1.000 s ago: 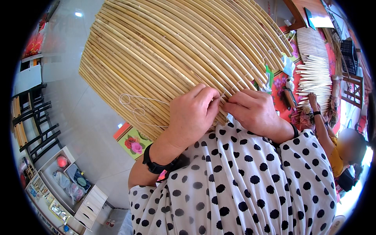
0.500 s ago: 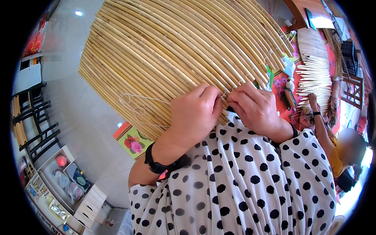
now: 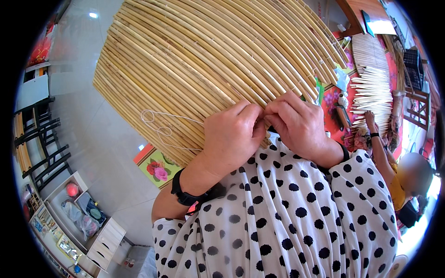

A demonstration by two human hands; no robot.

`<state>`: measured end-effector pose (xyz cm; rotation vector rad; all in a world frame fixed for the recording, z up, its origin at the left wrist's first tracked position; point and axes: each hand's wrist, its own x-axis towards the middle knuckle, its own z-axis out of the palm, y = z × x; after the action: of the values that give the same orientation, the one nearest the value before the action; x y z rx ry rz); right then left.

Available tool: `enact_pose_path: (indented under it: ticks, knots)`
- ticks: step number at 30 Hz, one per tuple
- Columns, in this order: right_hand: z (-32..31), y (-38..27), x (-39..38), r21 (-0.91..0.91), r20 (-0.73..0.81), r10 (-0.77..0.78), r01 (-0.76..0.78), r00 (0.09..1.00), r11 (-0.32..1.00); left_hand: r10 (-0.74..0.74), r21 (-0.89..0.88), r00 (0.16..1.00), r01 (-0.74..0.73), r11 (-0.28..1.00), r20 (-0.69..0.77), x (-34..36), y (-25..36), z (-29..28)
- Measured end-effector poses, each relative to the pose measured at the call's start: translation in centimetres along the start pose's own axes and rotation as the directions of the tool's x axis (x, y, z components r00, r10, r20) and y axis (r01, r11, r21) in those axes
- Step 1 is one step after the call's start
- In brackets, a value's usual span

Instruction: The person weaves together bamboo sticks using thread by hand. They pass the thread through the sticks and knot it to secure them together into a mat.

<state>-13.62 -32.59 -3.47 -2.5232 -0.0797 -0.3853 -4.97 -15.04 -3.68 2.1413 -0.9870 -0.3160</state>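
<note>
A large mat of pale yellow reed sticks (image 3: 185, 60), bound side by side with rows of thin stitching, spreads out before me. My left hand (image 3: 234, 127) is closed at the mat's near edge, thumb and forefinger pinched together. A white string (image 3: 165, 131) lies in loops over the sticks, and both its strands run to my left hand. My right hand (image 3: 296, 120) is closed in a pinch right beside the left, their fingertips nearly touching over the sticks' ends. What lies between the right fingertips is hidden.
Patterned floral sheeting (image 3: 157, 169) shows beneath the mat. At right, a co-worker's hand (image 3: 370, 119) rests at a pile of loose pale sticks (image 3: 373, 90). Black folded metal frames (image 3: 44, 139) and an open drawer unit (image 3: 104, 248) stand at left.
My right hand has shifted slightly left and away from me, bringing its fingertips up to the left hand's. The left hand has barely moved; the mat and string loops lie as before.
</note>
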Motion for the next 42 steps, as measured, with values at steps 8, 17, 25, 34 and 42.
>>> enact_pose_path:
  ticks: [8,17,25,34,42]
  knots:
    - [0.2,0.0,-0.1,0.061,-0.036,0.014,-0.012,0.999,0.998,-0.027,-0.035,1.0,0.027,0.999,-0.003,0.0,0.2,-0.1]
    - [-0.4,0.1,-0.4,0.047,-0.042,0.023,-0.021,0.999,0.999,-0.03,-0.053,0.999,0.031,0.998,0.011,0.0,-0.1,-0.2]
    - [0.2,0.1,-0.6,0.035,-0.018,-0.002,0.003,1.0,0.999,-0.026,-0.037,0.999,0.027,0.999,0.035,0.3,0.0,-0.5]
    - [1.1,0.3,-0.8,0.06,-0.073,0.014,-0.01,0.997,0.998,-0.028,-0.052,0.999,0.03,0.998,0.036,0.4,0.0,-0.8]
    - [1.3,0.3,-0.4,0.002,-0.055,0.009,-0.009,0.998,1.0,-0.016,-0.078,0.997,0.022,0.997,0.073,0.1,-0.4,-0.8]
